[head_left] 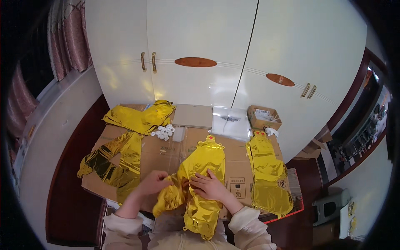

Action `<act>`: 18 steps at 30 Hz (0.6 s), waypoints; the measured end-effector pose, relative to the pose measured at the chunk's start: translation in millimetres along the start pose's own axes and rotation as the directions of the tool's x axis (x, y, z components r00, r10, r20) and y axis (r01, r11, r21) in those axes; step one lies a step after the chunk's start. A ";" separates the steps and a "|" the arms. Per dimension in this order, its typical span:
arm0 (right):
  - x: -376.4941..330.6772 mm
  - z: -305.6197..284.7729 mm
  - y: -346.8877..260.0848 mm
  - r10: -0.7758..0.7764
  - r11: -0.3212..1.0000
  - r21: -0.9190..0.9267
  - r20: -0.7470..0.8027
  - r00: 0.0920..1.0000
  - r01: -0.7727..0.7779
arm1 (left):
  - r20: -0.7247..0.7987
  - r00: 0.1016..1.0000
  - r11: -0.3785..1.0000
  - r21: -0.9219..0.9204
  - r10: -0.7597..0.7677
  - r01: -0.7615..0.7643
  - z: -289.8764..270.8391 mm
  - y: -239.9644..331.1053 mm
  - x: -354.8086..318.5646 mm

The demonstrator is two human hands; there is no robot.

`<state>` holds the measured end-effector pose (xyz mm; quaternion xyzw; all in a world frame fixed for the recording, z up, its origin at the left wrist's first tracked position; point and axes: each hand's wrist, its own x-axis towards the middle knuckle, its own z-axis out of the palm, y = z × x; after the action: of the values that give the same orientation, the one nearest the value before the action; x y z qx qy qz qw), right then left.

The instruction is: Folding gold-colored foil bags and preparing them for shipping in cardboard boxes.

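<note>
Head view:
Work surface: flattened cardboard sheets (166, 152) are lying side by side and serving as a table top in front of white wardrobe doors (200, 46).
Held item: a gold foil balloon (203, 175), deflated and flat, is lying lengthwise at the near middle of the cardboard, its lower end hanging over the near edge toward the person's lap.
Appearance: the foil is shining mirror-bright yellow gold, is wrinkling heavily, and is showing a scalloped sealed seam around its rim with a small tab at the far tip.
Left lobe: one side part of the balloon is folding down and bunching at the near left, under the left hand.
Left hand (155, 182): it is pinching the balloon's left edge, fingers curled narrow around the foil.
Right hand (209, 186): it is resting palm-down on the balloon's middle, fingers bent close together and pressing the foil just beside the left hand's fingertips.
Right of work: a second flat gold balloon (268, 175) is lying well apart from the hands.
Left of work: a crumpled gold foil piece (112, 164) is lying on the cardboard's left edge.
Far left: a heap of gold foil balloons (141, 116) is resting near small white plastic parts (163, 132).
Far side: clear plastic bags (229, 121) are lying beside a small cardboard box (263, 117).
</note>
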<state>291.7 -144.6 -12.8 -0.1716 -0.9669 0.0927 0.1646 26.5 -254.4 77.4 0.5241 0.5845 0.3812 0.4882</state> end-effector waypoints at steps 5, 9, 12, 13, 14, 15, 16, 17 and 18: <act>7.2 1.1 -7.5 -0.027 0.999 0.024 0.029 0.999 0.026 | 0.045 0.996 0.997 0.040 -0.074 0.072 -11.7 -11.6 6.6; 10.5 4.8 -12.9 -0.078 0.997 0.037 0.119 0.990 0.074 | 0.011 0.989 0.986 0.080 -0.147 0.146 -11.0 -8.0 -4.2; 8.4 3.4 -11.0 -0.056 0.998 0.039 0.145 0.988 0.050 | 0.007 0.979 0.978 0.044 -0.206 0.205 -16.2 -17.5 -7.2; 6.9 2.7 -10.1 -0.044 0.998 0.041 0.148 0.988 0.038 | 0.009 0.982 0.982 0.029 -0.188 0.188 -16.0 -21.0 -8.4; 6.3 2.9 -9.2 -0.052 0.998 0.037 0.140 0.989 0.047 | 0.011 0.985 0.985 0.014 -0.170 0.170 -15.6 -24.3 -9.7; 5.5 3.0 -7.7 -0.058 0.998 0.031 0.131 0.990 0.054 | 0.015 0.988 0.988 0.001 -0.151 0.151 -15.1 -25.8 -9.6; 4.9 3.3 -6.7 -0.064 0.998 0.026 0.122 0.990 0.061 | 0.009 0.990 0.990 -0.011 -0.143 0.143 -13.5 -23.9 -10.8; 4.4 3.5 -6.2 -0.063 0.998 0.037 0.123 0.990 0.059 | 0.003 0.991 0.991 -0.022 -0.135 0.135 -10.8 -19.8 -13.5; 4.0 3.3 -5.6 -0.062 0.997 0.047 0.123 0.990 0.056 | -0.003 0.992 0.992 -0.033 -0.125 0.125 -9.3 -16.8 -15.1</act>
<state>285.3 -148.7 -13.4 -0.1333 -0.9777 0.1191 0.1102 13.1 -271.3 66.0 0.4775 0.6112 0.3606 0.5181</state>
